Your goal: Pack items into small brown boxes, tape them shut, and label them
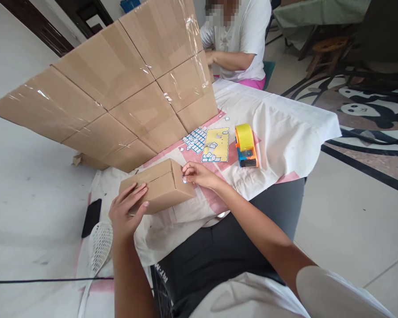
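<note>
White fabric sleeve (334, 291), brown rectangular cardboard box (161, 195) touched by left hand (128, 210), fingers spread, blue-white label (184, 179) pinched by right hand (199, 173)

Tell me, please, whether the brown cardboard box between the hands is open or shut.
Shut: the brown cardboard box has flat top flaps meeting at a seam.

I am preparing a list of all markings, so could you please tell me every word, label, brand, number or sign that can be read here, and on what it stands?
"T-M": white letters on the black clothing over the lap; partial, uncertain reading.
Tape dispenser: any print is too small to read.
Yellow sheet and blue-edged stickers: marks too small to read.
Cardboard box: no text seen.
</note>
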The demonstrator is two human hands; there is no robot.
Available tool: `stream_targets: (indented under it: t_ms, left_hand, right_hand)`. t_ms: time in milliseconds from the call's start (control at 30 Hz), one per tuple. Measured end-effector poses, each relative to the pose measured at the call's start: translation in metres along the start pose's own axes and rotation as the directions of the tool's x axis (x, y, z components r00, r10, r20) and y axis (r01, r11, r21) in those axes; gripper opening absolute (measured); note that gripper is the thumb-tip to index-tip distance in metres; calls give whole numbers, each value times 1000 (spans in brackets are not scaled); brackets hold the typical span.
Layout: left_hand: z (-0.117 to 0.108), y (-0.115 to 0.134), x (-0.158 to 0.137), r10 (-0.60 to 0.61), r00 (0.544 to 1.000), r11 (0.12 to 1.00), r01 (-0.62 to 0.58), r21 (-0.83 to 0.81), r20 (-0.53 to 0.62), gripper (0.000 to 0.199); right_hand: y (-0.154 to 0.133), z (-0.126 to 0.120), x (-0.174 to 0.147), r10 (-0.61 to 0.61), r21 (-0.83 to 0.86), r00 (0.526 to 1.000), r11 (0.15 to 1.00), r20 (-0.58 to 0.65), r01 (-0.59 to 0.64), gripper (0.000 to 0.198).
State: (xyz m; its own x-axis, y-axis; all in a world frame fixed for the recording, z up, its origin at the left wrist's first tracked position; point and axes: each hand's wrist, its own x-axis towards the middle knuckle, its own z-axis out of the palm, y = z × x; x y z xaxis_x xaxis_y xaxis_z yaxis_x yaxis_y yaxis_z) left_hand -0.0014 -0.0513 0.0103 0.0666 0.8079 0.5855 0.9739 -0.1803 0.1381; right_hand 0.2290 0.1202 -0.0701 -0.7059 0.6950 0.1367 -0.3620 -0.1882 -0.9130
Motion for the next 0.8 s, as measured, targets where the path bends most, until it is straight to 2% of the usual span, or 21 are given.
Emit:
stream_targets:
  t_ms: [200, 367, 567, 667, 800]
  left_hand:
    - [1, 1, 2, -4, 1000, 998, 3, 60, 14, 31]
    - [1, 2, 2, -9, 1000, 998, 8, 63, 12, 31]
    - [2, 3, 1, 9, 1000, 997, -10, 77, 16, 34]
    - [2, 3, 2, -8, 1000, 998, 8, 65, 11, 33]
    - [2, 3, 1, -8, 1000, 999, 9, 51, -6, 33]
  right_hand:
    - [7, -5, -3, 31, -229, 980, 970, -194, -76, 38]
    - [8, -10, -5, 80, -178, 985, 978, -150, -107, 50]
    - [3, -4, -9, 151, -171, 979, 970, -139, -174, 56]
    - [0, -5, -7, 157, -137, 972, 974, -175, -182, 62]
    - [1, -4, -2, 174, -123, 943, 969, -283, -215, 51]
